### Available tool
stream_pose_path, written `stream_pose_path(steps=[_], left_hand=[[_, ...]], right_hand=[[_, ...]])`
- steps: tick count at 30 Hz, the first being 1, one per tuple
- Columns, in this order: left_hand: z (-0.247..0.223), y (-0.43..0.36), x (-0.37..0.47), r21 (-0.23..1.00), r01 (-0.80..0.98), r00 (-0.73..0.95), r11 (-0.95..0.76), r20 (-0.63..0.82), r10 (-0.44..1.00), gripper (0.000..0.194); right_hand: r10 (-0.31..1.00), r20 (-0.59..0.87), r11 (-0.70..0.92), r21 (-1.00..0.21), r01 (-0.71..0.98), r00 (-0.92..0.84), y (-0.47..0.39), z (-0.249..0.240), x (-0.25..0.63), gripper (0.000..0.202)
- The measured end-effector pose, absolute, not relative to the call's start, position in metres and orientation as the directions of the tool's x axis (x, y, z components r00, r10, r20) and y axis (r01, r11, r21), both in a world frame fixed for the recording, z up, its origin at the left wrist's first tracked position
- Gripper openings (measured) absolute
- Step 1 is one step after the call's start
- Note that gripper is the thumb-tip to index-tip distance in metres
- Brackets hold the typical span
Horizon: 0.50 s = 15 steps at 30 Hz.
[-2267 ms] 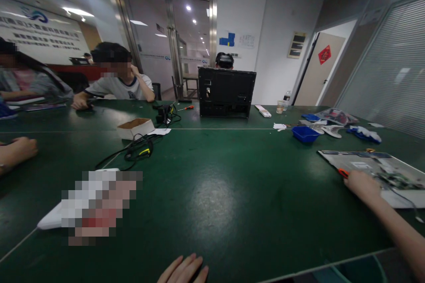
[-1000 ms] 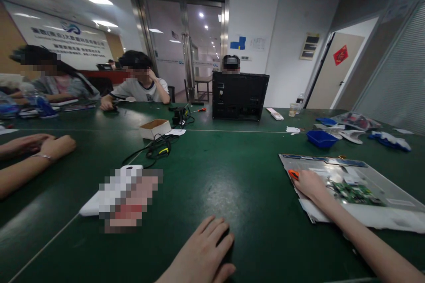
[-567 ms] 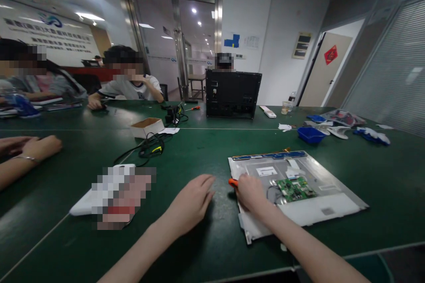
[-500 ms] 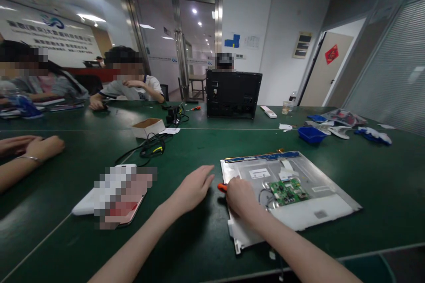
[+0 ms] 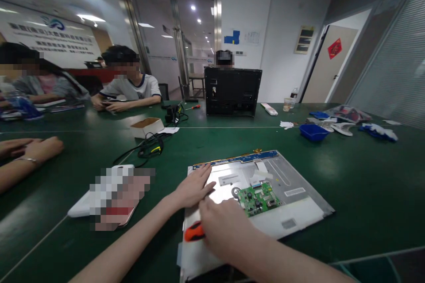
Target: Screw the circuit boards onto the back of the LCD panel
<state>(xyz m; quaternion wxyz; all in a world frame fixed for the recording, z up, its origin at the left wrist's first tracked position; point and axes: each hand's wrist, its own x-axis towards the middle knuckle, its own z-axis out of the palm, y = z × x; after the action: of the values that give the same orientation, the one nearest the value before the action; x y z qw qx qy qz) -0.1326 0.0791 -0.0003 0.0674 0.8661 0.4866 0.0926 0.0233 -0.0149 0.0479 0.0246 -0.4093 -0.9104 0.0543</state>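
Note:
An LCD panel [image 5: 295, 177] lies on the green table in front of me, its metal back up. A green circuit board [image 5: 260, 198] sits on it, and a narrow blue board runs along its far edge. My left hand [image 5: 195, 187] rests on the panel's left side, fingers stretched out and holding nothing. Just nearer to me, my right hand [image 5: 229, 225] is closed around a screwdriver [image 5: 195, 231]. Only its orange and black handle shows, pointing left over the panel; my hand hides the rest.
Phones [image 5: 109, 199], a small open box [image 5: 148, 127] and black cables [image 5: 152, 146] lie left. A black monitor housing [image 5: 232, 90] stands at the back. A blue tray [image 5: 313, 132] and gloves [image 5: 378, 132] are at right. Another person's hands [image 5: 38, 150] rest at the left edge.
The panel has shifted left and toward me. My left hand has come onto it. My right hand, with the screwdriver, has moved nearer to me. The person across the table has lowered a hand.

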Motion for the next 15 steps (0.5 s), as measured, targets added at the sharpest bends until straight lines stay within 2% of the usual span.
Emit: stream_pose_path(steps=[3,6,8,10,15], left_hand=[[-0.013,0.074,-0.15,0.135,0.856,0.496,-0.499,0.056,0.867,0.07],[-0.014,0.076,-0.168,0.096,0.856,0.506,-0.508,0.046,0.861,0.072],[-0.01,0.08,-0.177,0.078,0.846,0.526,-0.528,0.049,0.849,0.07],[-0.005,0.086,-0.183,0.065,0.836,0.543,-0.545,0.055,0.838,0.067],[-0.001,0.1,-0.182,-0.009,0.839,0.542,-0.543,0.075,0.837,0.056]], right_hand=[[0.924,0.021,0.381,-0.086,0.92,-0.381,-0.001,0.05,0.1,0.041],[0.989,0.007,0.149,-0.036,0.988,-0.149,0.016,0.029,0.181,0.038],[0.992,-0.015,0.124,-0.034,0.992,-0.125,0.019,0.009,0.217,0.04],[0.991,-0.026,0.126,-0.09,0.988,-0.129,0.014,-0.008,0.235,0.042],[0.994,-0.046,0.093,-0.114,0.989,-0.099,-0.007,-0.019,0.219,0.047]])
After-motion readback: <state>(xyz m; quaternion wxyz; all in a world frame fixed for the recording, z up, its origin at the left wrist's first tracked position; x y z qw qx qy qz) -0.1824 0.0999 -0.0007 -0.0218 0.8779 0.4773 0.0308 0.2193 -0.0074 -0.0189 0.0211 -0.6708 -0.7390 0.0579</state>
